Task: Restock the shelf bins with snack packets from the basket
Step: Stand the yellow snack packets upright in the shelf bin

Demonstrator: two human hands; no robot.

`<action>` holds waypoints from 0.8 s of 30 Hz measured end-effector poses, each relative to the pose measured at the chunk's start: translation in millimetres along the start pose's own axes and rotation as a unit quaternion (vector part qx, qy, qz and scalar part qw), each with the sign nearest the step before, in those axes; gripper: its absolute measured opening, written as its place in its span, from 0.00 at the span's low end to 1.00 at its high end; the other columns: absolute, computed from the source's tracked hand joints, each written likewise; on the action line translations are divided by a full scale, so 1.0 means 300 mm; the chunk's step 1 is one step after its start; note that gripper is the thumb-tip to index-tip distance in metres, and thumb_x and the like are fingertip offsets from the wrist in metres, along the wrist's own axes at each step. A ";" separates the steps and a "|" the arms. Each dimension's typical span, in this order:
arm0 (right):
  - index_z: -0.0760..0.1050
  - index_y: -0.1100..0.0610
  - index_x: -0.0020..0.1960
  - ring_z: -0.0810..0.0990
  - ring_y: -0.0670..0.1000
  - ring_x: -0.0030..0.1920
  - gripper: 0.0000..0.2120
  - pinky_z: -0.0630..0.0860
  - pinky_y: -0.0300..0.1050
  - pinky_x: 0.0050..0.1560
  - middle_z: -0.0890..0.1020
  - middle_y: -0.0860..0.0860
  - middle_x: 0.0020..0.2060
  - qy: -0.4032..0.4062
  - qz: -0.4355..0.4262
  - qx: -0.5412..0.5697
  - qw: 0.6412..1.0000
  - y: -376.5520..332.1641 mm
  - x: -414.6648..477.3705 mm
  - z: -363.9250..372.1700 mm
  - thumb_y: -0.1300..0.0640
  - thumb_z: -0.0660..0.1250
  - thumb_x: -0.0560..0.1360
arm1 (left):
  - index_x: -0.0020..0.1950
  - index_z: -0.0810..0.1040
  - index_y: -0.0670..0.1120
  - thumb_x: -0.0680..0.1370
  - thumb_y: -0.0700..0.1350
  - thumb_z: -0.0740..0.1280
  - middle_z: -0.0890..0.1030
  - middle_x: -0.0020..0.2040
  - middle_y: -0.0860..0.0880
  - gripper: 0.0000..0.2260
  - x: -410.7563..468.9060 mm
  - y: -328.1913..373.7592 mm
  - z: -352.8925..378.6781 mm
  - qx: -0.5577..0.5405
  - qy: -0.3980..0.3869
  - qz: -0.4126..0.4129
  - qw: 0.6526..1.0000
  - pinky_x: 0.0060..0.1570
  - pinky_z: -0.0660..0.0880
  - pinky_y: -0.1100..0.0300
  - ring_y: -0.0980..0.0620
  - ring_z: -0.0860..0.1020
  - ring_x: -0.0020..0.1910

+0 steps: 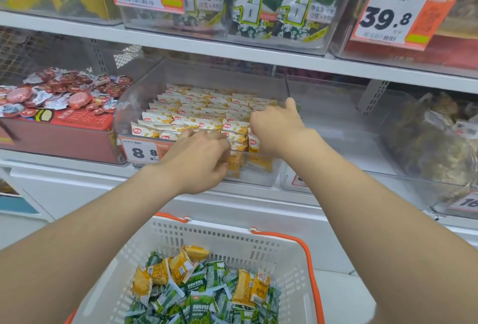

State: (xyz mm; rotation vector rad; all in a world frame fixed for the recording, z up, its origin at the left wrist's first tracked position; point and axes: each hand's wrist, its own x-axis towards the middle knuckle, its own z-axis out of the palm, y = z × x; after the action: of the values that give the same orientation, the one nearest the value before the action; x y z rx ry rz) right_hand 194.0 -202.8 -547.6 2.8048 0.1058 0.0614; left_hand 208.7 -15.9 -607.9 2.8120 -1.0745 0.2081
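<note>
Clear glossy bin (129, 110) blurs the crinkly yellow packets (196, 114) inside, where my left hand (199, 160) and right hand (276, 129), close but apart, curl with fingertips hidden, grip untellable, above the slotted white basket (232, 241).

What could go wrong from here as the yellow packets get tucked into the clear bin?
1. The clear bin already looks packed in rows. The left hand and right hand, both at its front, could nudge yellow packets over the low front wall.
2. The basket mixes yellow with green packets, so a green one might land in this bin by mistake.
</note>
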 end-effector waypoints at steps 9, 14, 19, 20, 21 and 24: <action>0.63 0.50 0.35 0.79 0.58 0.51 0.18 0.60 0.58 0.72 0.68 0.49 0.31 0.058 0.045 -0.058 0.996 -0.017 0.026 0.009 0.61 0.72 0.72 | 0.57 0.76 0.54 0.78 0.52 0.64 0.76 0.65 0.53 0.09 -0.004 -0.004 0.015 0.020 0.016 0.014 1.000 0.63 0.69 0.45 0.45 0.76 0.60; 0.64 0.52 0.35 0.72 0.57 0.44 0.17 0.64 0.55 0.62 0.67 0.49 0.30 0.082 0.012 -0.048 0.995 0.015 -0.019 0.015 0.64 0.71 0.71 | 0.65 0.75 0.50 0.77 0.53 0.65 0.77 0.65 0.49 0.17 -0.032 0.038 0.015 0.033 0.090 -0.006 0.995 0.60 0.71 0.47 0.43 0.74 0.60; 0.80 0.52 0.48 0.77 0.60 0.50 0.08 0.69 0.51 0.46 0.82 0.52 0.42 0.186 -0.045 0.048 0.980 0.022 -0.170 -0.007 0.59 0.64 0.73 | 0.50 0.76 0.44 0.75 0.46 0.67 0.75 0.47 0.44 0.08 -0.073 0.126 0.014 0.067 0.257 0.044 0.963 0.44 0.70 0.45 0.40 0.72 0.48; 0.80 0.52 0.50 0.79 0.61 0.49 0.09 0.74 0.51 0.45 0.82 0.53 0.43 0.156 -0.061 0.084 0.982 0.013 -0.218 -0.018 0.57 0.63 0.73 | 0.47 0.75 0.44 0.74 0.45 0.67 0.75 0.44 0.44 0.06 -0.083 0.141 0.030 0.072 0.264 0.058 0.960 0.41 0.69 0.45 0.40 0.72 0.46; 0.80 0.52 0.52 0.81 0.61 0.49 0.09 0.77 0.50 0.44 0.82 0.54 0.44 0.102 -0.075 0.113 0.986 0.005 -0.268 -0.022 0.56 0.63 0.75 | 0.45 0.75 0.44 0.74 0.45 0.67 0.75 0.41 0.45 0.05 -0.094 0.156 0.054 0.071 0.255 0.073 0.961 0.39 0.69 0.46 0.40 0.72 0.44; 0.78 0.52 0.57 0.82 0.60 0.52 0.10 0.81 0.53 0.50 0.79 0.53 0.48 -0.162 -0.118 0.114 0.973 -0.032 -0.393 0.007 0.50 0.64 0.80 | 0.44 0.78 0.46 0.75 0.47 0.67 0.77 0.35 0.48 0.05 -0.143 0.199 0.163 0.059 0.124 0.131 0.982 0.32 0.68 0.52 0.41 0.77 0.39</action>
State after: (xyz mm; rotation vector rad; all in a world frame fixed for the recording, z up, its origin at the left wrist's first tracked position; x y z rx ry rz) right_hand 75.9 -203.9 -556.3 2.9602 0.3893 -0.4921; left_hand 141.2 -40.0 -659.4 2.6394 -1.4056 0.6502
